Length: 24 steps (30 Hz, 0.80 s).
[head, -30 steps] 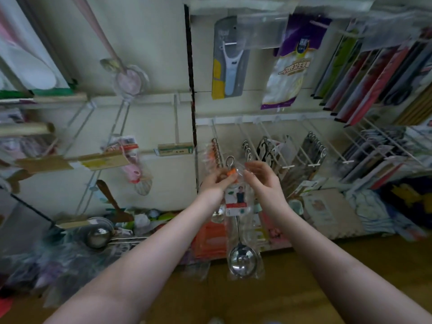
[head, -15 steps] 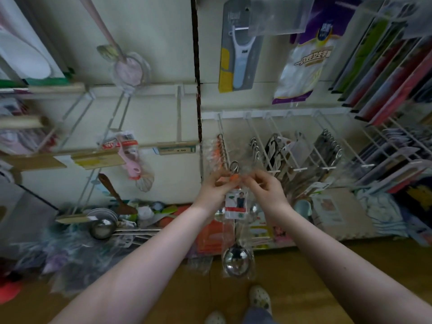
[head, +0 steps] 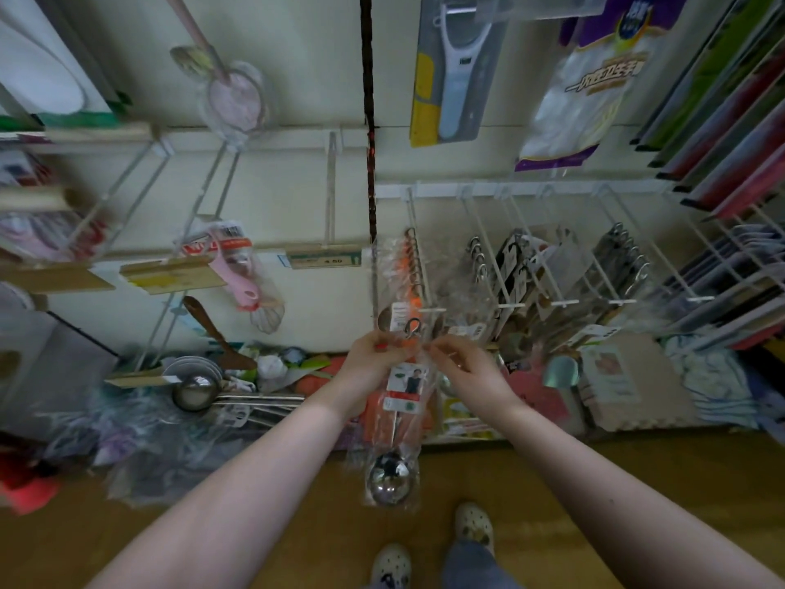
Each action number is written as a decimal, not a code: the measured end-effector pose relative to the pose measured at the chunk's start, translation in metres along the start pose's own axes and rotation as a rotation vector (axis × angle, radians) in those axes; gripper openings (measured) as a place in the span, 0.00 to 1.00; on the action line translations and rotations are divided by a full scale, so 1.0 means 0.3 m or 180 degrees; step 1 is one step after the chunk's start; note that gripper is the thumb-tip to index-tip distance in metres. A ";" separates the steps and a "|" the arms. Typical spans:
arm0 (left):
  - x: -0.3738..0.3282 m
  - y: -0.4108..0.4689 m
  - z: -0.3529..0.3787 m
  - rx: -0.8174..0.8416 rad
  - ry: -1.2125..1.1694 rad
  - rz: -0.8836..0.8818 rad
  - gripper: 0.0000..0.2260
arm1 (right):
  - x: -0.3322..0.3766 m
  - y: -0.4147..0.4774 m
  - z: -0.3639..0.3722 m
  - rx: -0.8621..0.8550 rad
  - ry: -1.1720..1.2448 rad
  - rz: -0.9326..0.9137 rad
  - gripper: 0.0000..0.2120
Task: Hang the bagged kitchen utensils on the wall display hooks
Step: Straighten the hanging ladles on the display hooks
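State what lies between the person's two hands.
In the head view, the top of the bagged ladle lies between the left hand and right hand, both pinching its bag beneath its metal loop.

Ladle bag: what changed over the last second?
The left hand and right hand raised the ladle bag, bringing its top close to the hook tip. Both still pinch the bag's top; it still hangs bowl down.
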<state>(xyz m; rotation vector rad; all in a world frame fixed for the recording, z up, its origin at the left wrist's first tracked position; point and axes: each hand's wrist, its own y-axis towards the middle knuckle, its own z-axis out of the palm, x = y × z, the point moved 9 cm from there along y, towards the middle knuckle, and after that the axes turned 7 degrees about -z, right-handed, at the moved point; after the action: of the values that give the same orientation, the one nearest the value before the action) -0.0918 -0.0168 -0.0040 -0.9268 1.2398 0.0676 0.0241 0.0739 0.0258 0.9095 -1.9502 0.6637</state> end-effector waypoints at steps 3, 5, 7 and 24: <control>0.017 0.027 0.012 -0.0012 0.0048 -0.0059 0.06 | -0.021 0.004 0.014 0.0045 0.0047 0.0060 0.12; 0.023 0.043 0.027 0.0038 -0.0010 -0.0125 0.05 | -0.037 0.010 0.022 0.0106 0.0052 0.0111 0.14; 0.021 0.060 0.040 0.0077 -0.0009 -0.0143 0.04 | -0.050 0.020 0.023 0.0124 0.0039 0.0167 0.16; -0.001 0.149 0.102 0.0245 -0.0115 -0.0335 0.08 | -0.093 0.104 -0.031 0.0116 -0.0289 0.0308 0.18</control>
<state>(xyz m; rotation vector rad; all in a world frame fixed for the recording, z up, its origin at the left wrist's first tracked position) -0.0910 0.0317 -0.0284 -0.9184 1.1508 -0.0463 0.0140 0.1087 0.0031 0.8854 -2.0795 0.7267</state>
